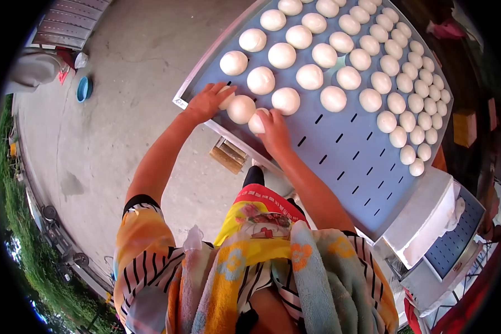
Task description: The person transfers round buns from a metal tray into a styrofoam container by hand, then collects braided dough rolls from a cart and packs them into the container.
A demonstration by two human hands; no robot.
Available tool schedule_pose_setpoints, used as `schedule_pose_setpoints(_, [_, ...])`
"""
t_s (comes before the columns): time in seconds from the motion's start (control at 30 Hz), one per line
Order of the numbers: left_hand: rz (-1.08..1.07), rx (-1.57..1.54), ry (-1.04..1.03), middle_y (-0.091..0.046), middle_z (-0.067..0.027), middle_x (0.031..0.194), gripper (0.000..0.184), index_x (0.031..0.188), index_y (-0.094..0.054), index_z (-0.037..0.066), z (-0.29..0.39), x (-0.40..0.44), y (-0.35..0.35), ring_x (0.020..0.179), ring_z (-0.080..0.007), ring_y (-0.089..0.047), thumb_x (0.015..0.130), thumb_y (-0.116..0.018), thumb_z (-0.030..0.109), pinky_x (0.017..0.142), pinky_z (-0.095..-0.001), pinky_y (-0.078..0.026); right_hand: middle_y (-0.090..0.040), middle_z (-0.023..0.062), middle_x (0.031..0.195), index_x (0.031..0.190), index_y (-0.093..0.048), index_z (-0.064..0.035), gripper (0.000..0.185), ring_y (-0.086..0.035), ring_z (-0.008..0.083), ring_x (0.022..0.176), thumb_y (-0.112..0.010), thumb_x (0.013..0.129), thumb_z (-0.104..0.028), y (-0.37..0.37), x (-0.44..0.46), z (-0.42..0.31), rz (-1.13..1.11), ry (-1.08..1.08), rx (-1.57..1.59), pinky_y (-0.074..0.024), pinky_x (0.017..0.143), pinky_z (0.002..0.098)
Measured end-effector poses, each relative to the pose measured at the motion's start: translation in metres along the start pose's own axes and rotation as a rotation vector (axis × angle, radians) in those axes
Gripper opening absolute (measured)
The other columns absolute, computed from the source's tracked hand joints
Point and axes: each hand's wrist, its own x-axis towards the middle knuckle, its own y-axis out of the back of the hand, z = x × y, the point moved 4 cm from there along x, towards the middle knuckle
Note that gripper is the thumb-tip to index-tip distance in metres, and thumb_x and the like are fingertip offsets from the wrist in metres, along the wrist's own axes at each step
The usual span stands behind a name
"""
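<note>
White round dough buns stand in rows on a large blue slotted tray (339, 145). At the tray's near left corner, my left hand (205, 103) has its fingers around a bun (226, 98), partly covered by them. My right hand (275, 133) curls over another bun (257, 121) close to the tray's near edge. Between my two hands sits a third bun (241, 109), seemingly touching both held ones. Just beyond my right hand is another bun (286, 101), resting on the tray.
To the right of the tray stands a white box-like block (420, 214), with a second slotted tray (453, 236) beyond it. A wooden stool (228, 156) is below the near edge. On the concrete floor at left lies a blue basin (84, 89).
</note>
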Motion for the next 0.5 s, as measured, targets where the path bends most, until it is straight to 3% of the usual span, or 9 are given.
schedule_pose_setpoints(0.07, [-0.01,0.011,0.006,-0.034,-0.0089,0.153,0.099,0.151,-0.034,0.028,0.004,-0.003,0.01,0.138,-0.0347,-0.037,0.067,-0.081,0.004,0.112,-0.0458,-0.037,-0.052,0.0103,0.12,0.13,-0.056,-0.0194,0.068,-0.057,0.0333,0.103,-0.084,0.068,-0.014,0.029,-0.009,-0.003,-0.091,-0.062,0.012,-0.0533,0.079,0.0462])
schedule_pose_setpoints(0.1, [-0.017,0.011,0.01,-0.032,-0.0087,0.154,0.102,0.152,-0.032,0.029,0.007,-0.004,0.014,0.14,-0.0342,-0.034,0.067,-0.082,0.004,0.114,-0.0464,-0.034,-0.051,0.0094,0.127,0.132,-0.056,-0.0223,0.071,-0.054,0.034,0.114,-0.084,0.068,-0.017,0.051,-0.011,-0.008,-0.115,-0.154,-0.051,-0.0538,0.081,0.0447])
schedule_pose_setpoints(0.2, [-0.037,-0.034,-0.014,-0.031,-0.0087,0.155,0.105,0.154,-0.029,0.029,0.013,-0.004,0.012,0.142,-0.0339,-0.03,0.066,-0.082,0.003,0.117,-0.0472,-0.03,-0.052,0.009,0.125,0.131,-0.058,-0.0242,0.069,-0.051,0.0335,0.118,-0.082,0.067,-0.014,0.084,0.015,0.002,-0.039,-0.017,-0.289,-0.0525,0.084,0.0424])
schedule_pose_setpoints(0.3, [-0.022,-0.116,-0.091,-0.036,-0.0096,0.152,0.101,0.152,-0.034,0.026,0.011,0.008,0.001,0.138,-0.0356,-0.034,0.066,-0.08,-0.002,0.117,-0.046,-0.033,-0.054,0.0081,0.12,0.129,-0.06,-0.0211,0.067,-0.05,0.0318,0.115,-0.081,0.066,-0.01,0.062,0.047,0.027,0.096,0.382,-0.593,-0.0501,0.087,0.0409])
schedule_pose_setpoints(0.4, [-0.02,-0.145,-0.13,-0.039,-0.0098,0.149,0.097,0.151,-0.035,0.022,0.009,0.011,0.003,0.136,-0.0364,-0.035,0.067,-0.077,-0.005,0.115,-0.0452,-0.036,-0.055,0.0086,0.114,0.124,-0.062,-0.0177,0.063,-0.05,0.0319,0.109,-0.079,0.065,-0.006,0.057,0.058,0.046,-0.142,0.208,-0.317,-0.0477,0.089,0.0413])
schedule_pose_setpoints(0.5, [-0.013,-0.212,-0.132,-0.041,-0.0101,0.148,0.094,0.15,-0.037,0.02,0.004,0.01,0.001,0.135,-0.0366,-0.036,0.068,-0.075,-0.007,0.114,-0.0443,-0.038,-0.054,0.0087,0.113,0.119,-0.063,-0.0142,0.058,-0.05,0.0333,0.108,-0.08,0.065,-0.006,0.082,0.012,0.05,-0.184,0.026,-0.33,-0.0478,0.09,0.043])
